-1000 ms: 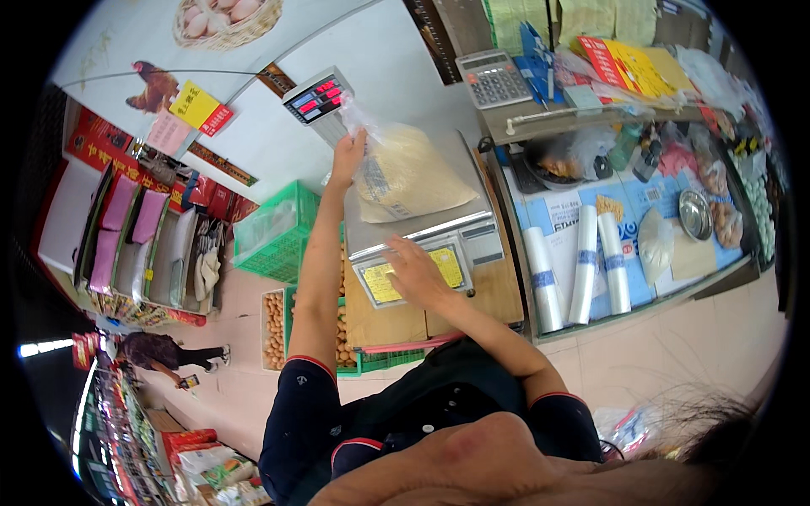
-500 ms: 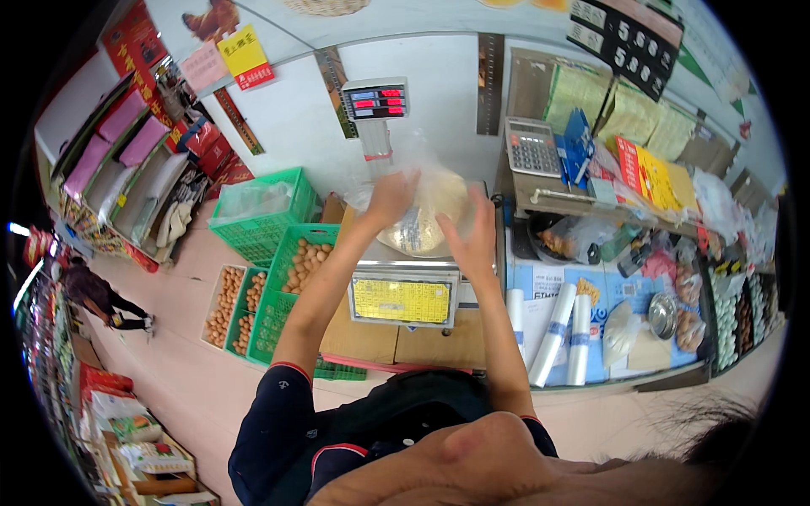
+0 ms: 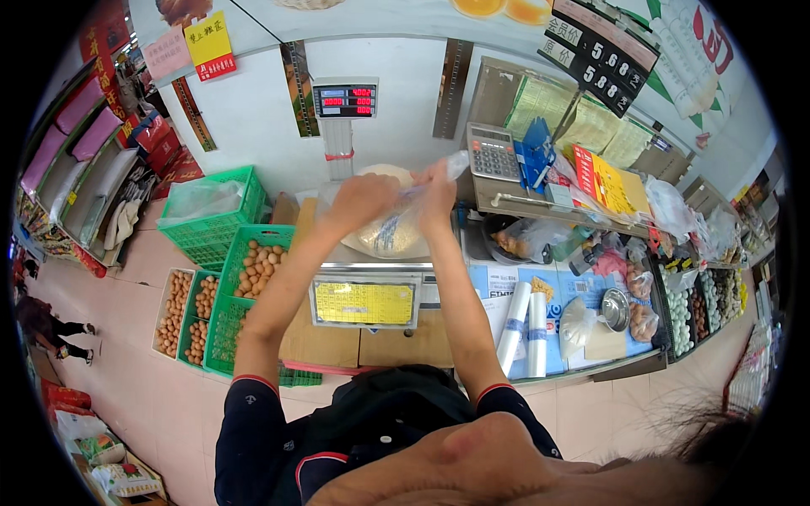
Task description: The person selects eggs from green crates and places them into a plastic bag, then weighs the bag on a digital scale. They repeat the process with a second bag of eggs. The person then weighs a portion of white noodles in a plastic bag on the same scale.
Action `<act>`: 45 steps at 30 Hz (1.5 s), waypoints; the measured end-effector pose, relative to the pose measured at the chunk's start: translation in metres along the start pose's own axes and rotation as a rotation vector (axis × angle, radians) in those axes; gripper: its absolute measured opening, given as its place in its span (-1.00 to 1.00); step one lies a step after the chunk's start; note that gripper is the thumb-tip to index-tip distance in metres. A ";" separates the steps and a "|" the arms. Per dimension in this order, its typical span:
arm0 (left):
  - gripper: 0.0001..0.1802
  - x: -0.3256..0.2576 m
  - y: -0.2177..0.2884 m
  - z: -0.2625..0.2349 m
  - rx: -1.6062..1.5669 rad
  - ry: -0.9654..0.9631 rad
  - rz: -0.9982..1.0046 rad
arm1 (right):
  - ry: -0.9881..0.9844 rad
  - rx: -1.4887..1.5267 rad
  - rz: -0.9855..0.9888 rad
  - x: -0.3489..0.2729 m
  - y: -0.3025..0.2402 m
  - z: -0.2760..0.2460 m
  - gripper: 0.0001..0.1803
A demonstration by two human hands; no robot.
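A clear plastic bag (image 3: 390, 237) filled with pale, fine contents, perhaps grain, rests on the weighing scale's platform. My left hand (image 3: 368, 201) is closed at the upper left of the bag, its fingertips partly hidden. The gathered top is pinched in my right hand (image 3: 436, 192), and a loose tail of clear film sticks out beyond it to the right. Below the bag, the scale's front carries a yellow key panel (image 3: 365, 303). Behind it a post holds the lit red display (image 3: 346, 99).
Left of the scale stand green crates (image 3: 221, 295) and a tray of brown eggs (image 3: 174, 312). To the right, a shelf holds a calculator (image 3: 494, 153) and a price sign (image 3: 597, 52). Rolls of plastic bags (image 3: 537, 333) and a metal bowl (image 3: 615, 309) lie on the blue counter.
My right hand has gone from open beside the bag to closed on its gathered top. My left hand has moved slightly down. The whole view has shifted, with surroundings now farther left.
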State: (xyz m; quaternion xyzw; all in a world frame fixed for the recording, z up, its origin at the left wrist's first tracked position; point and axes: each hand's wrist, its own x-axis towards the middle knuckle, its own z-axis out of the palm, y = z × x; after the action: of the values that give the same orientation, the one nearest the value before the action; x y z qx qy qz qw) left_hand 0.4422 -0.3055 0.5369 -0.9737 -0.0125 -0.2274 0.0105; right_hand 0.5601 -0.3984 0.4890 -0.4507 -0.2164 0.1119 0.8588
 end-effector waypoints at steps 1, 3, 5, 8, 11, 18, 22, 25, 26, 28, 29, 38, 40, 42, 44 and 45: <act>-0.87 0.001 -0.006 -0.002 0.066 -0.053 0.019 | 0.000 0.130 0.037 0.004 -0.001 -0.001 -0.60; -0.90 0.003 -0.012 -0.002 0.060 -0.033 0.077 | 0.007 0.091 0.073 0.002 -0.002 -0.005 -0.58; -0.92 0.004 -0.013 -0.005 0.030 -0.019 0.079 | 0.023 -0.241 0.063 -0.008 -0.016 0.002 -0.57; -0.92 0.006 -0.004 -0.007 -0.039 -0.044 0.021 | 0.022 -0.667 -0.448 -0.014 -0.009 0.000 -0.57; -0.90 0.005 -0.002 0.002 0.021 -0.089 0.073 | -0.102 -0.657 -0.229 -0.014 -0.011 0.008 -0.69; -0.95 0.003 -0.043 -0.027 0.421 -0.064 0.368 | -0.044 -0.877 -0.226 -0.007 0.007 0.012 -0.72; -0.93 0.023 -0.037 -0.102 0.399 0.236 0.389 | -0.013 -0.948 -0.207 -0.009 0.003 0.009 -0.71; -0.72 0.023 -0.035 -0.088 -0.143 0.465 0.045 | -0.013 -0.951 -0.199 -0.008 0.005 0.005 -0.72; -0.64 0.020 -0.035 -0.072 -0.373 0.535 -0.113 | -0.011 -0.946 -0.214 -0.008 0.007 0.007 -0.72; -0.37 0.007 -0.040 -0.015 -0.833 0.394 -0.245 | 0.003 -0.936 -0.255 -0.006 0.008 0.012 -0.73; -0.33 0.003 -0.034 0.001 -1.064 0.291 -0.304 | -0.001 -0.922 -0.267 -0.006 0.007 0.014 -0.73; -0.71 0.020 0.010 0.039 -1.130 0.322 -0.652 | 0.006 -0.998 -0.168 -0.006 0.006 0.013 -0.68; -0.75 0.022 0.011 0.042 -1.143 0.350 -0.706 | 0.004 -1.091 -0.179 -0.003 0.007 0.009 -0.66; -0.78 0.020 0.008 0.045 -1.010 0.370 -0.655 | -0.053 -1.237 -0.173 -0.005 -0.004 0.018 -0.68; -0.81 0.017 0.004 0.047 -0.745 0.343 -0.496 | -0.149 -1.262 -0.185 -0.004 -0.011 0.020 -0.69; -0.82 0.011 -0.002 0.044 -0.540 0.415 -0.339 | -0.192 -1.278 -0.190 -0.004 -0.013 0.022 -0.70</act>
State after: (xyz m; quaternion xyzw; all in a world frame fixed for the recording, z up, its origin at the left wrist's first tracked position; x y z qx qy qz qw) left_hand 0.4718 -0.3018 0.5029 -0.8588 -0.1109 -0.4133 -0.2818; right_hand 0.5464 -0.3912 0.5092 -0.8393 -0.3550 -0.0755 0.4048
